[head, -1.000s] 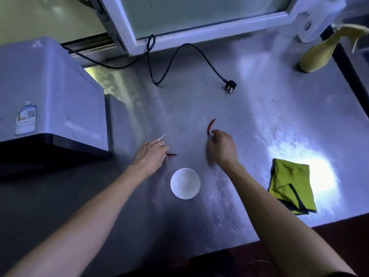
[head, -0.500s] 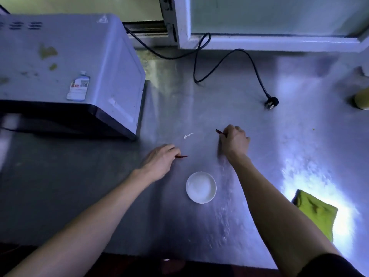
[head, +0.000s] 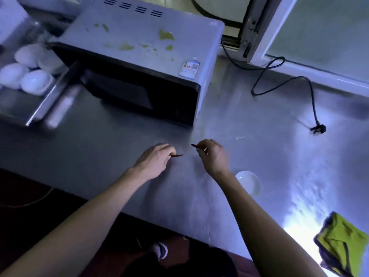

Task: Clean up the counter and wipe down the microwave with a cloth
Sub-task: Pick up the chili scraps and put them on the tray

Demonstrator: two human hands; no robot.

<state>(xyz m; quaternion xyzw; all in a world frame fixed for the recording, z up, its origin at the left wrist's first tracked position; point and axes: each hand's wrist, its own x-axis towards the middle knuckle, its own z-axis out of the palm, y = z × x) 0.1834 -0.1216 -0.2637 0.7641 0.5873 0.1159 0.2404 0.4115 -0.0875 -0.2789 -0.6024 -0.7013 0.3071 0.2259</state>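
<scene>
My left hand (head: 154, 159) pinches a small dried red chili (head: 177, 155) just above the steel counter (head: 269, 124). A second red chili (head: 194, 145) sticks out of my right hand (head: 212, 156), which is closed on it a short way to the right. The white microwave (head: 143, 47) stands behind both hands, with greenish smears on its top and its dark door facing me. A small white bowl (head: 249, 183) sits right of my right forearm. Folded at the counter's near right corner lies a yellow-green cloth (head: 341, 242). A white scrap (head: 239, 137) rests beyond my right hand.
The microwave's black power cord (head: 283, 80) snakes across the counter, its plug (head: 318, 129) lying loose at the right. A metal tray (head: 38, 108) with white bowls (head: 36, 81) stands left of the microwave. A window frame (head: 265, 37) runs along the back right.
Both hands have lifted their chilies off the counter and drawn closer together. The view has swung left, so the microwave front and the tray of bowls now show.
</scene>
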